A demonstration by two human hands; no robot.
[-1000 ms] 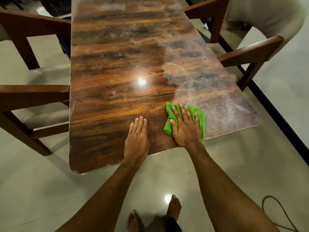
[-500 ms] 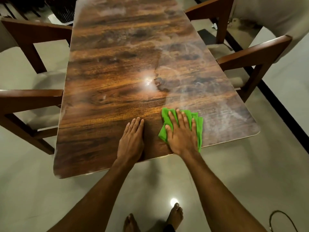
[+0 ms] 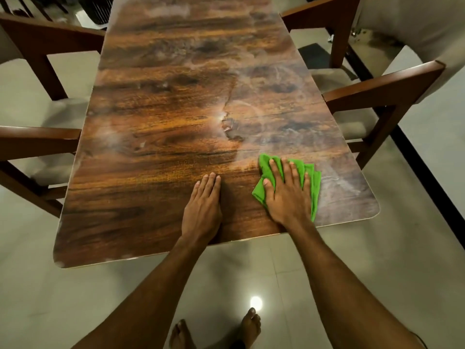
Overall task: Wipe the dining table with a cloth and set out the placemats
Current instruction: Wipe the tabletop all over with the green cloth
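- Wiping is the step in hand, I judge. The long wooden table looks dark and clean toward 9 o'clock, but a pale hazy film covers the side from 1 to 4 o'clock. To do the step well, the strokes should overlap and run across this film up to the edge, with even pressure.
- Wooden chairs stand close at 3 and 9 o'clock. All are cut off by the frame, and the far end of the table at 12 o'clock is also out of view.
- The right hand lies flat on the green cloth, fingers straight and spread, pressing it down and not gripping it. A flat palm gives wide contact.
- The left hand rests flat on bare wood at 6 o'clock, fingers together, holding nothing. It seems to give support.
- The cloth, folded, is at about 5 o'clock, by the near right corner. Its middle is hidden under the hand.
- No placemats are visible anywhere.
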